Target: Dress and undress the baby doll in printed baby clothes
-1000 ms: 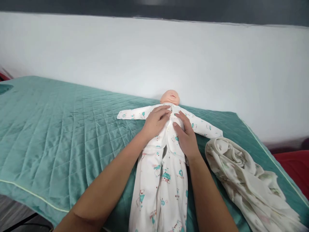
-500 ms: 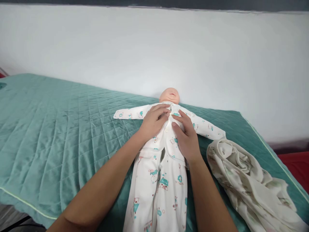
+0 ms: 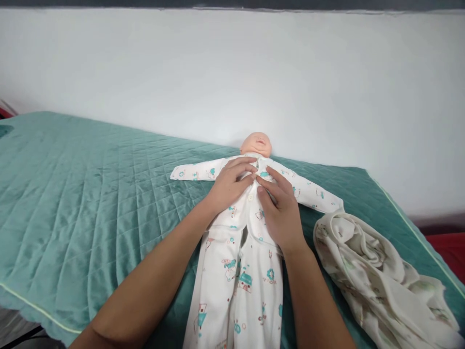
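Note:
A baby doll [image 3: 256, 144] lies on its back, dressed in a white printed baby shirt [image 3: 232, 218] and matching pants [image 3: 218, 291]. My left hand [image 3: 232, 182] rests on one side of the shirt's chest, thumb and index finger pinched at the front edge. Opposite it, my right hand [image 3: 279, 203] pinches the other front edge, its fingertips almost meeting the left ones. What lies between the fingertips is too small to make out. Below them a round button [image 3: 250, 198] shows on the front. The shirt's lower front parts slightly above the pants. Both sleeves stretch outward.
A green quilted cover [image 3: 109, 203] lies under the doll. At the right, a crumpled white printed cloth [image 3: 381, 276] touches the end of one sleeve. A white wall [image 3: 232, 72] stands behind the doll's head. Something red [image 3: 448, 249] shows beyond the cover's right edge.
My right fingertips have shifted slightly left, closer to my left fingertips at the shirt's front edge. My left hand stays nearly in place.

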The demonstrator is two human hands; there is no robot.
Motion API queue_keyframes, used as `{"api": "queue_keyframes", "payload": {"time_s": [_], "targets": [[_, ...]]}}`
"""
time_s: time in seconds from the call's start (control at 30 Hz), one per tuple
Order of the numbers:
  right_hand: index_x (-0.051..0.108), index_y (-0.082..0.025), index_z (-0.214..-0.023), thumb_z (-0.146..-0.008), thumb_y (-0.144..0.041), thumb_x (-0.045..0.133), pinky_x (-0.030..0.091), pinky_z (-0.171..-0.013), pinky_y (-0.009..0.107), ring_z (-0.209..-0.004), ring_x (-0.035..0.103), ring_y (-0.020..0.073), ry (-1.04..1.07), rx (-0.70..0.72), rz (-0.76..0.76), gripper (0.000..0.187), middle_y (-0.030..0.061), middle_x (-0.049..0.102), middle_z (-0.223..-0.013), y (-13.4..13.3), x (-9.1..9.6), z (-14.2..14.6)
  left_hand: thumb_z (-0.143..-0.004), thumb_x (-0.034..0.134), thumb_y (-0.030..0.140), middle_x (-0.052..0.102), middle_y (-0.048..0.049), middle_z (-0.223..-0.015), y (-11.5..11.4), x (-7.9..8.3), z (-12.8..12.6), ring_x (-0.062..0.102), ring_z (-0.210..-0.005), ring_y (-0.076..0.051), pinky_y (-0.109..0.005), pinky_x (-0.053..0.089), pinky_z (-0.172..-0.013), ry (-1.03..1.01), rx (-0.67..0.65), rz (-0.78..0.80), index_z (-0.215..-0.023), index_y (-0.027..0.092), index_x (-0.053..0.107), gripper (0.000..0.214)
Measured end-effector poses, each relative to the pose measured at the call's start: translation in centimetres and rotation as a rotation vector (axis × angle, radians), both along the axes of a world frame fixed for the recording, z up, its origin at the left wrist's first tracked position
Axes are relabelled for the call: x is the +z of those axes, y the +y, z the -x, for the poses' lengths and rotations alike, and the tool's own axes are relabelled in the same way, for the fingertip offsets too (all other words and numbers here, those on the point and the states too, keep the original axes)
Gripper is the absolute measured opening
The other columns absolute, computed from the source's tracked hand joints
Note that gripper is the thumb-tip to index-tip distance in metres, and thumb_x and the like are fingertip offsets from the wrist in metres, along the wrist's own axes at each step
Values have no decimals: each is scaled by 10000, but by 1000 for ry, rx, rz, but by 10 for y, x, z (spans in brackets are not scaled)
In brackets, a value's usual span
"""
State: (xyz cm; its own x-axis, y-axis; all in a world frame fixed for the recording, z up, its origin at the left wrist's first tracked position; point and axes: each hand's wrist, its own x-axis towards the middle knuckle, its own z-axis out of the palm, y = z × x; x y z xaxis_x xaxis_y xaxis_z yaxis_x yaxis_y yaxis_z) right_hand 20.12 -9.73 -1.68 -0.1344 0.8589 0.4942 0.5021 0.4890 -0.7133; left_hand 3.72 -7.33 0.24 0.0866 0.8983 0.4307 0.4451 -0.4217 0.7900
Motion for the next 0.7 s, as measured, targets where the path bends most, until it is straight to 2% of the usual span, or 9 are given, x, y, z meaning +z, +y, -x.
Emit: {"api": "queue_keyframes", "payload": {"time_s": [0.2,0.4,0.7], "targets": [[732,-316,-1205,-964,-315,544,341,-1200,544,-1431,428,253,7,0,-3,306,26,545,-1501,1,1,3,-884,563,172,624,-31,-1414,0,3,-1,480,-1389,-199,-414,371,-1193,5,-7,26,-953,240,671,145],[732,-323,-1164,-935,-318,581,282,-1225,562,-1482,346,258,57,5,41,274,12,532,-1509,1,1,3,-878,565,183,610,-29,-1430,0,3,0,478,-1392,-198,-416,362,-1196,19,-18,23,-938,241,651,120],[689,-295,-1106,-862,-334,686,317,-1215,503,-1405,463,241,216,19,97,247,32,563,-1457,3,2,0,-885,595,240,597,-28,-1448,-1,3,2,478,-1400,-217,-430,375,-1178,-26,-54,42,-940,244,639,71]]}}
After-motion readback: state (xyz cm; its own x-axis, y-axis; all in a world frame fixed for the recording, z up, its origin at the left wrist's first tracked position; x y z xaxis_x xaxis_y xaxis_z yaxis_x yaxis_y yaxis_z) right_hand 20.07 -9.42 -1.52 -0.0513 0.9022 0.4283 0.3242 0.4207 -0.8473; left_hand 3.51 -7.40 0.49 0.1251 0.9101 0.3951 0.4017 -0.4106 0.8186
